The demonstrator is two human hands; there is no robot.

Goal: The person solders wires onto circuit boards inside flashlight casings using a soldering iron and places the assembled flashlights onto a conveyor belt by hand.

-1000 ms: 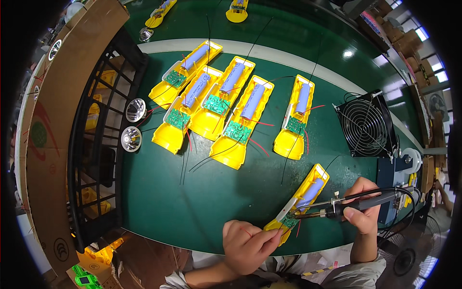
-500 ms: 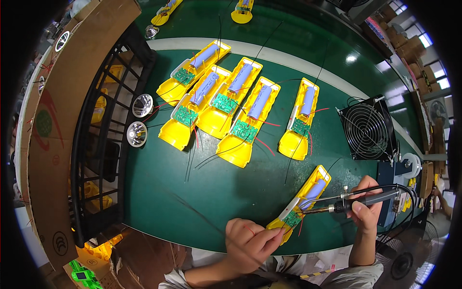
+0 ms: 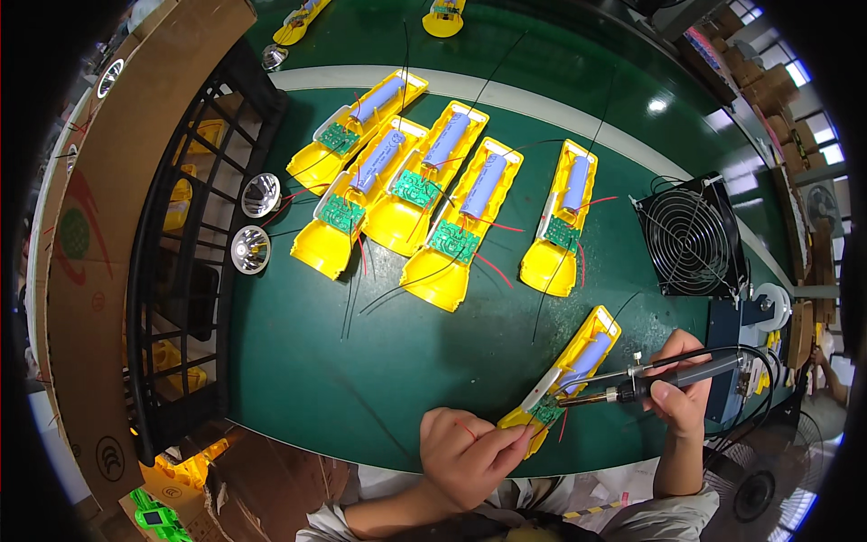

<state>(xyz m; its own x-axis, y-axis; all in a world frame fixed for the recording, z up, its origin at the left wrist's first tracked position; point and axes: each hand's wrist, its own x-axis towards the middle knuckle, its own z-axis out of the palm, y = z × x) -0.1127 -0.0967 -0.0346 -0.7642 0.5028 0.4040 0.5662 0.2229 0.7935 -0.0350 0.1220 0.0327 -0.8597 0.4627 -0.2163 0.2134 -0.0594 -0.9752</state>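
Note:
My right hand (image 3: 679,390) grips a soldering iron (image 3: 650,387) with a thin metal feed tube along it. The iron's tip reaches the green circuit board (image 3: 546,411) in the nearest yellow flashlight housing (image 3: 594,327). A purple battery cell (image 3: 587,359) lies in the same housing, which slants on the table near its front edge. Beside the board's lower end, my left hand (image 3: 474,456) is closed in a pinch, and a red wire (image 3: 466,430) shows across its fingers. What its fingertips touch at the housing is partly hidden.
Several similar housings (image 3: 474,194) with cells, boards and loose wires lie farther back. Two reflectors (image 3: 251,249) sit by a black crate (image 3: 144,298) and cardboard (image 3: 77,262) on the left. At right stand a black fan (image 3: 691,239) and a solder spool (image 3: 774,307).
The iron's tip has moved slightly left and down onto the board, with my right hand shifting a little left. My left hand stays almost where it was. The whole view has shifted slightly.

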